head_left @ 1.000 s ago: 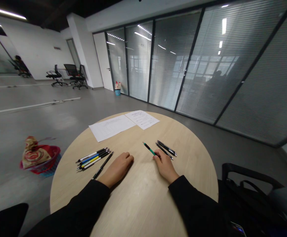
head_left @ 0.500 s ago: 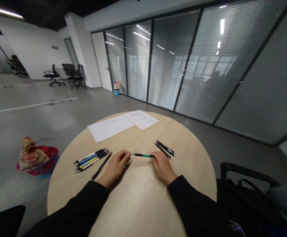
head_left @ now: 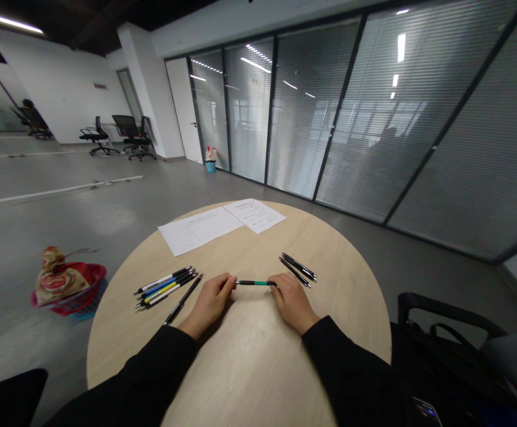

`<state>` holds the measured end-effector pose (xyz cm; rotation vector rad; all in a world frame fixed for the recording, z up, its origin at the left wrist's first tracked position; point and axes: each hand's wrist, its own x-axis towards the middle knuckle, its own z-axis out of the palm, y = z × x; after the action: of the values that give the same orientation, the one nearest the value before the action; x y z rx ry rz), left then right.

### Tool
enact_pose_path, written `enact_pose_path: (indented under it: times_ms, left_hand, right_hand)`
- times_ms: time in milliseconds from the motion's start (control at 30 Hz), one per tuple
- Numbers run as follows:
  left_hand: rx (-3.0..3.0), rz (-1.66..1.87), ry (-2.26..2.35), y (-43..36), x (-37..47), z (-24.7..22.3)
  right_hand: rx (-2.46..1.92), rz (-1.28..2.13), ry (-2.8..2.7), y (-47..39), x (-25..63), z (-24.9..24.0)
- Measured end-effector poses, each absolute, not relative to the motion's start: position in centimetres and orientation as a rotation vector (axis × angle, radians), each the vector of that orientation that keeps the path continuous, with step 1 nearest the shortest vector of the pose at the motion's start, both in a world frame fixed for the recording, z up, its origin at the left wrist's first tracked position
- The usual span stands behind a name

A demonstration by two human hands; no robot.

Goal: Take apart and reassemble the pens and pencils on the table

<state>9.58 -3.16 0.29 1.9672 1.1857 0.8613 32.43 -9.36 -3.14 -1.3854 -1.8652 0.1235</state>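
A pen [head_left: 253, 283] with a green barrel and a dark grip lies level between my hands, above the round table. My right hand [head_left: 292, 302] is closed around its rear end, which the fingers hide. At the pointed end, the thumb and fingertips of my left hand [head_left: 211, 301] are pinched together against the tip; any small part between them is too small to make out. Beside my left wrist lies a single black pen [head_left: 184, 299]. Left of that is a row of several pens [head_left: 167, 287] with white, blue and yellow barrels. Two black pens [head_left: 298, 270] rest just beyond my right hand.
Two printed sheets, one wide [head_left: 200, 230] and one smaller [head_left: 256, 214], lie at the table's [head_left: 333, 249] far side. On the floor to the left stands a basket [head_left: 91, 296] with a tied bag [head_left: 64, 279]. A black chair [head_left: 445, 314] is close on the right.
My left hand's fingertips have come up to the pen's tip, closing the small gap seen before. The pen has levelled out slightly. My right hand keeps its hold.
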Motion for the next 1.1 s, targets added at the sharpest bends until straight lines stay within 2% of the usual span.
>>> enact_pose_path:
  times_ms: [333, 733, 967, 1100]
  left_hand:
    - [1.99, 0.853, 1.186, -3.03, 9.56, -0.08]
    - [1.752, 0.915, 0.82, -3.44, 9.39, -0.11]
    - [1.841, 0.839, 1.053, -3.34, 9.28, 0.19]
    - [1.895, 0.855, 0.992, -3.37, 9.26, 0.36]
  right_hand:
    - [-1.349, 0.137, -1.872, -9.68, 31.91, -3.03]
    - [-1.359, 0.164, -1.842, -9.51, 32.45, -3.21]
    - [-1.364, 0.183, -1.84, -9.55, 32.29, -3.2]
    - [-1.375, 0.185, -1.842, -9.58, 32.29, -3.06]
